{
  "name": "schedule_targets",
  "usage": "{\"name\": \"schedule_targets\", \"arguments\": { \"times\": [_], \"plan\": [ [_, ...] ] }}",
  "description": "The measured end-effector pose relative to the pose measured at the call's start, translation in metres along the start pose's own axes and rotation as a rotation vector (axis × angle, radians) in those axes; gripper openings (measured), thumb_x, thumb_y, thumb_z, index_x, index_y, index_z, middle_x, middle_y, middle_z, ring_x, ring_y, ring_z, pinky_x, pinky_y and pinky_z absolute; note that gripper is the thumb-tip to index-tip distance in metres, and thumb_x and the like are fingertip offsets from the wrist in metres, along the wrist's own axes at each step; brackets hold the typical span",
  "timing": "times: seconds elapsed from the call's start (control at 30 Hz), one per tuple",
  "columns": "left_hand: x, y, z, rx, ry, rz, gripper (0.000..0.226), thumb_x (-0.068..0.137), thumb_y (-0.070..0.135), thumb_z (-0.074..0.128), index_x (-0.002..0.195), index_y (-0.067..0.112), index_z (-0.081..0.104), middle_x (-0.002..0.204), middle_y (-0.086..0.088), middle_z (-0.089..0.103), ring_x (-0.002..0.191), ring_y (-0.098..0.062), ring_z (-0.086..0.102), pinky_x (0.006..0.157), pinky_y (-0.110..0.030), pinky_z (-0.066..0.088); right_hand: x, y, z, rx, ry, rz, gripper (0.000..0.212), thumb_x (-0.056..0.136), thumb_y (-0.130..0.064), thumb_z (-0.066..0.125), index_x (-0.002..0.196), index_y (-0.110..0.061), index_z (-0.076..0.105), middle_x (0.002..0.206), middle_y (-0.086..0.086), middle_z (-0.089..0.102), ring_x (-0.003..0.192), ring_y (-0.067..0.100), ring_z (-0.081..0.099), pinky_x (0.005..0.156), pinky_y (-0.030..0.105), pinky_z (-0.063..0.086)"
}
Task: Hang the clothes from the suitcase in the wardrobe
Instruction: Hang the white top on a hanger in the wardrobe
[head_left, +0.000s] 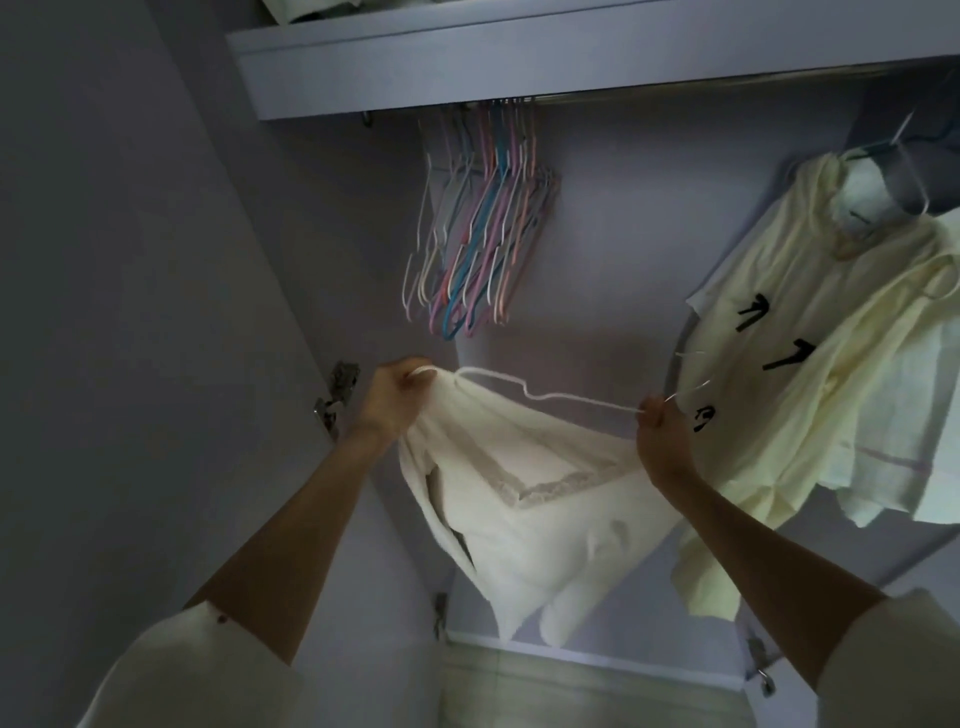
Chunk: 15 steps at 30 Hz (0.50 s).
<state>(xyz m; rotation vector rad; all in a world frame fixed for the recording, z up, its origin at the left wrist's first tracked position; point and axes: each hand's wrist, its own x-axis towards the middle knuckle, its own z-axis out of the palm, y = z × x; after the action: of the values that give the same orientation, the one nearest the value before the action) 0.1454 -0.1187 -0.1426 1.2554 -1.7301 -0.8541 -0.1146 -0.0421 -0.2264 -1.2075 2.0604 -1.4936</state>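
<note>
- Biggest thing I'm looking at is the wardrobe (613, 249), pale back panel, dim in there. A shelf (467, 62) runs across the top with the rail (675, 91) tucked right under it.
- Far right, a bunch of pale yellow shirts (810, 332) already hang off the rail, one with black marks on the front. They crowd the right side and sit just beside my right hand.
- Near middle, the white garment (540, 519) I'm working on droops down between my two arms, lace-trimmed neckline facing me. It's not on the rail yet.
- Far middle, a cluster of empty hangers (478, 234) in pink, blue and white dangles from the rail, above and beyond my hands.
- A white hanger (550, 397) stretches across between my hands, its left end inside the garment's shoulder.
- My left hand (397, 400) is curled tight round that hanger end and the bunched fabric together.
- My right hand (662, 431) pinches the hanger's other end, by the hook.
- Small metal door hinge (335, 395) on the left wall, just beside my left wrist.
</note>
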Motion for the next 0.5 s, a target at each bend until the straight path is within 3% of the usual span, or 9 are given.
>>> {"name": "schedule_targets", "arguments": {
  "times": [0.07,0.17,0.27,0.37,0.5],
  "plan": [
    [0.003,-0.012,-0.001,0.247,0.037,0.063,0.017,0.088,-0.009,0.051,0.097,-0.01,0.065,0.092,-0.022,0.065,0.083,-0.017,0.062,0.081,-0.028,0.04,0.005,-0.002,-0.005,-0.075,0.048,-0.056,0.035,0.09,-0.028,0.02,0.074,-0.006,0.042,0.061,0.003,0.04,0.066,0.022,0.041,0.064,0.03,0.029],
    [0.002,-0.015,0.003,0.386,-0.004,0.09,0.021,0.091,0.001,0.051,0.104,-0.004,0.067,0.107,-0.02,0.066,0.1,-0.027,0.062,0.085,-0.022,0.04,0.006,-0.006,-0.003,-0.184,0.051,-0.162,0.037,0.099,-0.018,0.025,0.079,0.0,0.05,0.068,0.021,0.055,0.067,0.032,0.05,0.065,0.035,0.035],
    [-0.001,-0.002,0.011,0.214,-0.046,0.093,0.02,0.091,-0.003,0.05,0.102,-0.003,0.067,0.097,-0.008,0.062,0.086,-0.008,0.056,0.067,0.0,0.036,0.004,-0.015,0.0,-0.315,0.089,-0.309,0.046,0.094,-0.02,0.025,0.086,0.012,0.058,0.074,0.032,0.061,0.069,0.043,0.06,0.065,0.038,0.041],
    [0.0,-0.001,0.014,0.106,-0.097,0.138,0.021,0.091,-0.007,0.047,0.1,-0.004,0.065,0.093,-0.006,0.059,0.063,0.02,0.052,0.065,0.003,0.036,0.01,-0.024,-0.004,-0.333,0.103,-0.312,0.051,0.093,-0.024,0.026,0.092,0.014,0.059,0.079,0.035,0.062,0.076,0.047,0.06,0.07,0.041,0.043],
    [0.004,-0.011,0.009,0.105,-0.043,0.173,0.017,0.092,-0.001,0.05,0.098,-0.002,0.065,0.091,-0.004,0.058,0.065,0.025,0.05,0.068,0.004,0.035,0.015,-0.034,-0.017,-0.198,0.179,-0.271,0.056,0.086,-0.027,0.023,0.088,0.018,0.056,0.078,0.037,0.06,0.074,0.046,0.059,0.066,0.038,0.037]
  ]
}}
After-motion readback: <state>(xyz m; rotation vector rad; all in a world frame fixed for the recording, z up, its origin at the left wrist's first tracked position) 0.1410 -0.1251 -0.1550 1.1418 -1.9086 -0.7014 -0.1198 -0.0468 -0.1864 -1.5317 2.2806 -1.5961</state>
